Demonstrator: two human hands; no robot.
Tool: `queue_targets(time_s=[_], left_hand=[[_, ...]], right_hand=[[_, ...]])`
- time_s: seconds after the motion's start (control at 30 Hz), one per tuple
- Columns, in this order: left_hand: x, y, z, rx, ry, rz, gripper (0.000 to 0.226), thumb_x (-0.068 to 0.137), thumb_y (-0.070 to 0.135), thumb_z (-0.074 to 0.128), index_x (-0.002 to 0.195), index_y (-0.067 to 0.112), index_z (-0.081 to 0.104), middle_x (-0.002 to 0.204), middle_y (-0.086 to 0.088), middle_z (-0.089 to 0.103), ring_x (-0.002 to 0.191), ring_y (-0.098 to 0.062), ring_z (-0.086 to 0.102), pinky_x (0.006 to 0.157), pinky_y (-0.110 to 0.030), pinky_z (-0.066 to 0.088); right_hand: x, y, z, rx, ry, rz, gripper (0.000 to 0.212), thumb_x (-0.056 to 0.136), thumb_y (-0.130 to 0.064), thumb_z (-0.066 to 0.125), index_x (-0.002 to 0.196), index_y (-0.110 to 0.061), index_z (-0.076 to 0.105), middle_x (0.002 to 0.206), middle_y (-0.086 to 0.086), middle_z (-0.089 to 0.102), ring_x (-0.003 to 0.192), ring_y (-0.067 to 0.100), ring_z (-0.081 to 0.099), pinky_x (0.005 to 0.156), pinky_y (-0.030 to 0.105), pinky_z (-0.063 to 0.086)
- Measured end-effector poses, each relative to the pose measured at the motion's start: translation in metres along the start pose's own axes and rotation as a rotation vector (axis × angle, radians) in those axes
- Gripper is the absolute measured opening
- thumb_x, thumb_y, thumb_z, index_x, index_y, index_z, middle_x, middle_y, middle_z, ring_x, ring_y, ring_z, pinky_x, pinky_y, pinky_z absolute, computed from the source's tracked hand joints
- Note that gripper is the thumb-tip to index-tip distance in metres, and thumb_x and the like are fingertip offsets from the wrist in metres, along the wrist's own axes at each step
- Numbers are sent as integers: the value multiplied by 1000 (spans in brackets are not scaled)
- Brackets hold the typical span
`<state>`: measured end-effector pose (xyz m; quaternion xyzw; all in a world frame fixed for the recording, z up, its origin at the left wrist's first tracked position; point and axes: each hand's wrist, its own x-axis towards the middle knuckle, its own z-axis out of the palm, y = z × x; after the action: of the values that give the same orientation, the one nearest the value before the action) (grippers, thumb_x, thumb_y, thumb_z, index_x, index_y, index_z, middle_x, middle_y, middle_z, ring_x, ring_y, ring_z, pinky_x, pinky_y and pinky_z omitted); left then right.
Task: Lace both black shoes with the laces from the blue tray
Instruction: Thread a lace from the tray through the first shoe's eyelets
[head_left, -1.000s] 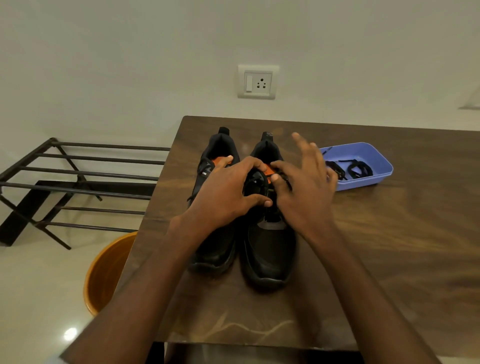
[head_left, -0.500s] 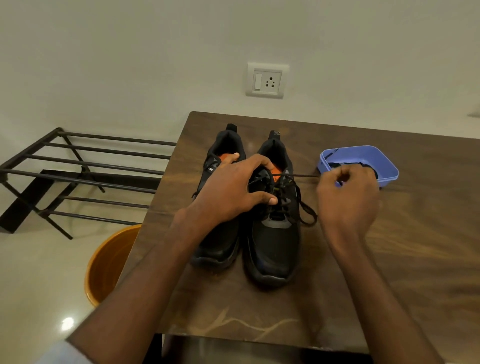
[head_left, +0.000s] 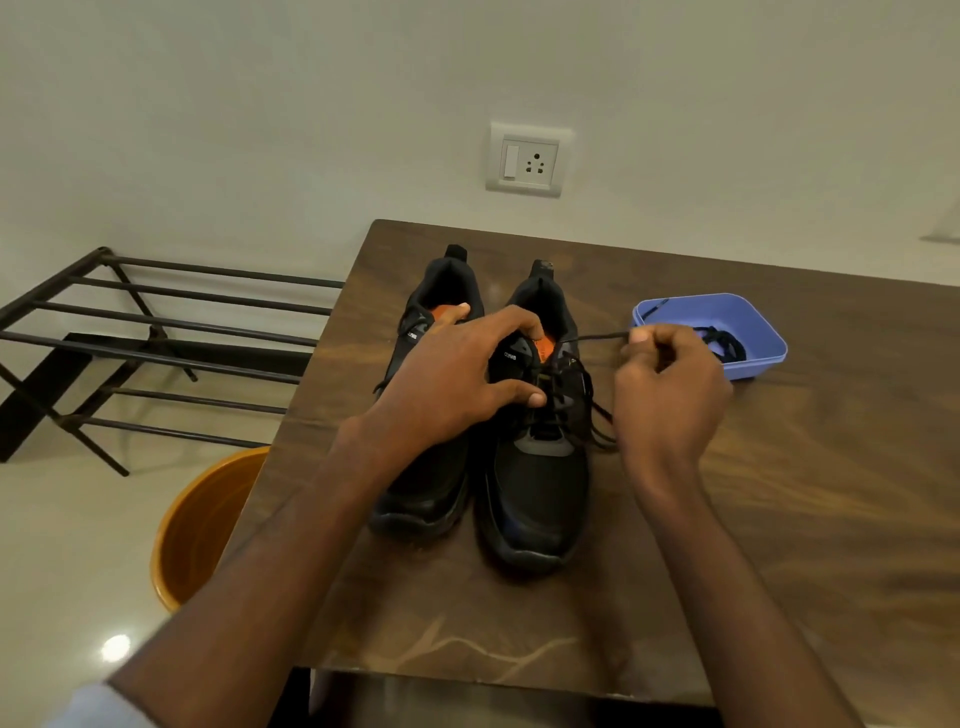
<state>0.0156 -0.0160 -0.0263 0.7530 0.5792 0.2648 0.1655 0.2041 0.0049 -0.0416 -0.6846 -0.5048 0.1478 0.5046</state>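
left hand (head_left: 457, 374) gripping, right hand (head_left: 670, 384) pinching

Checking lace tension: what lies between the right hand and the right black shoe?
A taut black lace, pinched by the right hand, spans to the right black shoe; head view.

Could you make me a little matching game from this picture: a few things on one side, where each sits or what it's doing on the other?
Things:
1. left hand
2. right hand
3. blue tray
4. orange bucket

States:
a. pinches a taut lace
b. stands on the floor beside the table
c. holds a coiled black lace
d. grips the right shoe

Pairs: 1-d, 2-a, 3-c, 4-b
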Motion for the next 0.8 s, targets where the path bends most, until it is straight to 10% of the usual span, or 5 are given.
queue_targets(time_s=[0.1,0.23,0.4,0.57,0.8], left_hand=[[1,-6,2,-16,-4,56,50,90,41,77,135,32,57,139,11,62,131,0,38,121,-32,-2],[3,-18,11,16,129,189,22,97,31,70,119,30,70,132,6,64,122,-10,55,120,-51,32],[5,-13,26,150,261,253,12,90,28,74,99,18,74,110,1,63,97,-16,55,95,-39,45],[8,-12,32,87,202,213,4,95,23,66,96,20,65,103,4,59,93,-13,51,89,-37,46],[7,-8,36,-32,217,178,8,90,15,66,92,18,59,89,8,56,80,-8,50,84,-37,44]], right_hand=[[10,-2,-13,-6,27,86,17,102,-22,54,97,-16,69,78,-12,62,66,7,55,60,27,43],[7,1,-20,-392,-217,20,22,93,-24,57,74,-15,64,66,3,62,59,14,53,56,30,39],[2,1,-12,-359,-479,-293,55,87,-14,70,139,-20,54,148,-1,44,131,17,46,102,29,40],[-1,9,-5,-171,-775,-353,84,86,-33,82,156,-24,37,166,-6,28,148,8,30,119,25,29],[6,12,-7,-130,-799,-300,88,80,-38,86,154,-26,40,154,-11,45,121,-8,38,87,1,31]])
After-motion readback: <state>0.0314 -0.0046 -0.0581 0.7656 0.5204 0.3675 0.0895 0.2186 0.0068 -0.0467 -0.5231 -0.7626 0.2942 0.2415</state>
